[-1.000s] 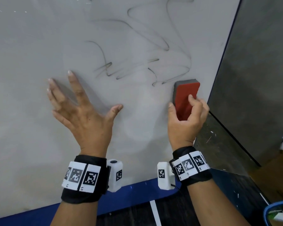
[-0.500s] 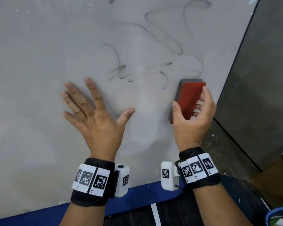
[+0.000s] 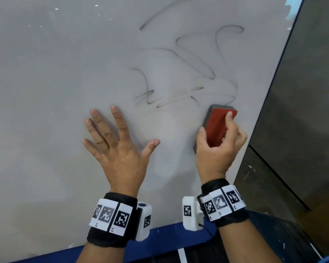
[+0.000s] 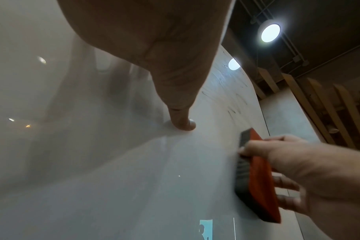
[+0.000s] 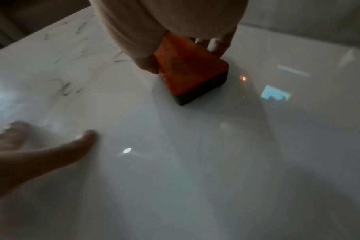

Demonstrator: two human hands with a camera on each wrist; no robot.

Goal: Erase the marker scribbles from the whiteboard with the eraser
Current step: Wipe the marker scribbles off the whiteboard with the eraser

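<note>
The whiteboard (image 3: 46,92) fills almost the whole head view, glossy and leaning, its right edge close by, and the risk begins there: the left hand (image 3: 118,149) lies flat on it, fingers spread and straight, thumb tip touching the surface in the left wrist view, and if that brace eases while the other side pushes, the panel could shift or flex under the stroke. Next down in size, the marker scribbles (image 3: 188,78) loop across the upper middle of the board, grey and already faint in places, with a separate stroke higher up; they sit above and to the left of the eraser, so a short or lazy sweep would likely leave the top loops untouched, and a light one would smear them into haze rather than lift them. Smaller again, the right hand (image 3: 217,149) is clamped on the red-backed eraser (image 3: 219,124), thumb on one long side, fingers curled over the other, dark felt face against the board just under the lowest line. Sitting this near the right edge, a stroke swung outward could run the felt off the board. And a tilted block would wipe with one corner only, leaving streaks.
</note>
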